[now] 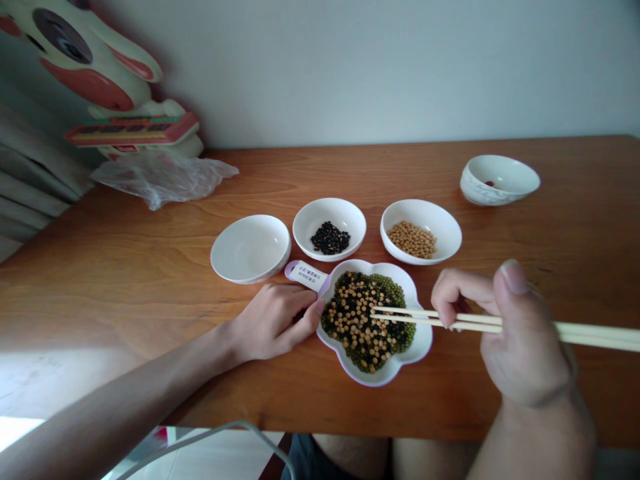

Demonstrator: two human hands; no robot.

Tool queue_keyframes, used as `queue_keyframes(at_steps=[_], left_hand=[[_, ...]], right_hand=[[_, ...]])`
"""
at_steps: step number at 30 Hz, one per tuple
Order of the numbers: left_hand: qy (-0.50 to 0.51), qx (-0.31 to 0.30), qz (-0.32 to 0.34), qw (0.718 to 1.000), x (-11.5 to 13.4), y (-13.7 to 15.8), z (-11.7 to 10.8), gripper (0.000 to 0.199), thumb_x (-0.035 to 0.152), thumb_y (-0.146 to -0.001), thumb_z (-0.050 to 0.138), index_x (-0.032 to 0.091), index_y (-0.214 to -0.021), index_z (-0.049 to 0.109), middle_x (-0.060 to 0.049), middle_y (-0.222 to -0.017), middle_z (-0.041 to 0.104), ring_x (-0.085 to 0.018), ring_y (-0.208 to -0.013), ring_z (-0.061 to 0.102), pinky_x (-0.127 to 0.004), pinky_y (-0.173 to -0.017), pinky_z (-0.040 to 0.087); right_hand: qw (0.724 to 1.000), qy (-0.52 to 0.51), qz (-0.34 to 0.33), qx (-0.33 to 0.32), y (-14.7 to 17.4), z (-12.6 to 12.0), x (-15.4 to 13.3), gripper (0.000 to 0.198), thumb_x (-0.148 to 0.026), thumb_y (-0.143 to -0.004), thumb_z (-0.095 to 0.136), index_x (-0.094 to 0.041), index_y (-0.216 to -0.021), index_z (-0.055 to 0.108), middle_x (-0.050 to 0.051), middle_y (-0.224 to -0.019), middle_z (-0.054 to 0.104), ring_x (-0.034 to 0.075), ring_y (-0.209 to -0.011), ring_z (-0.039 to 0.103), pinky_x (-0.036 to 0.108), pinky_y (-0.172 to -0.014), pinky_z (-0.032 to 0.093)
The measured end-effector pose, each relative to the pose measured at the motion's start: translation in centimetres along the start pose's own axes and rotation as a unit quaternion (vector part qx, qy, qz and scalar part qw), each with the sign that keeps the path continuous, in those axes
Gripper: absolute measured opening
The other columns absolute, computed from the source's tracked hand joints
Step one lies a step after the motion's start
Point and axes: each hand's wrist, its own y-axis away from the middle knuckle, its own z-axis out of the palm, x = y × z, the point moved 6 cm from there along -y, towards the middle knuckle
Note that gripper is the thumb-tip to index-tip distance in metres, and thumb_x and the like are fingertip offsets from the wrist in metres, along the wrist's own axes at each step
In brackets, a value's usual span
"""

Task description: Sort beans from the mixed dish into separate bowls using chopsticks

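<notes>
In my right hand (520, 333) is a pair of pale chopsticks (475, 323), held level with their tips over the mixed beans. Those beans (363, 313), black, tan and green, fill a white flower-shaped bowl (380, 379). My left hand (280, 320) grips this bowl at its left side, thumb at the rim and fingers curled beside the labelled handle (307, 274). Behind it stand a white bowl (250, 250) with nothing visible inside, a bowl (330, 208) of black beans (330, 238) and a bowl (421, 208) of tan soybeans (413, 239). No bean shows clearly between the chopstick tips.
Stacked patterned bowls (493, 183) sit at the back right with something small and dark red inside. A crumpled plastic bag (165, 177) lies at the back left before a dog-shaped toy keyboard (135, 133). A grey cable (240, 424) loops below the front edge of the wooden table (150, 280).
</notes>
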Motion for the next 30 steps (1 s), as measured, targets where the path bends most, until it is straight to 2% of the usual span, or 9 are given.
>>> queue_keyframes(at_steps=[16, 21, 25, 30], left_hand=[[0.0, 0.011, 0.005, 1.0, 0.1, 0.0, -0.1, 0.034, 0.026, -0.107, 0.042, 0.021, -0.073, 0.046, 0.0, -0.066, 0.056, -0.013, -0.058, 0.046, -0.03, -0.058, 0.036], [-0.004, 0.008, 0.004, 1.0, 0.1, -0.1, -0.2, 0.035, 0.027, -0.107, 0.041, 0.021, -0.073, 0.046, 0.0, -0.066, 0.056, -0.013, -0.059, 0.048, -0.03, -0.059, 0.037], [-0.01, 0.001, -0.005, 1.0, 0.0, -0.1, 0.0, 0.037, 0.029, -0.109, 0.039, 0.021, -0.073, 0.044, 0.001, -0.067, 0.056, -0.013, -0.059, 0.048, -0.03, -0.06, 0.037], [-0.015, -0.001, -0.014, 1.0, -0.2, 0.0, 0.2, 0.038, 0.031, -0.109, 0.037, 0.021, -0.073, 0.043, 0.0, -0.068, 0.057, -0.014, -0.06, 0.048, -0.03, -0.062, 0.037]], right_hand=[[0.999, -0.006, -0.002, 0.042, 0.1, -0.4, -0.4, 0.071, -0.065, -0.107, 0.024, -0.023, -0.059, 0.054, 0.003, -0.059, 0.051, 0.02, -0.06, 0.046, 0.038, -0.063, 0.029], [0.998, 0.01, -0.04, 0.05, -0.1, -1.3, -0.4, 0.077, -0.069, -0.105, 0.019, -0.022, -0.056, 0.055, 0.005, -0.056, 0.054, 0.02, -0.057, 0.051, 0.039, -0.06, 0.033], [0.991, 0.034, -0.087, 0.1, 0.0, -2.6, -0.7, 0.081, -0.071, -0.104, 0.016, -0.021, -0.054, 0.056, 0.007, -0.053, 0.053, 0.021, -0.054, 0.052, 0.039, -0.058, 0.034], [0.985, 0.006, -0.047, 0.168, 0.0, -2.8, -0.8, 0.083, -0.08, -0.099, 0.021, -0.02, -0.056, 0.059, 0.008, -0.054, 0.052, 0.023, -0.053, 0.057, 0.038, -0.053, 0.037]])
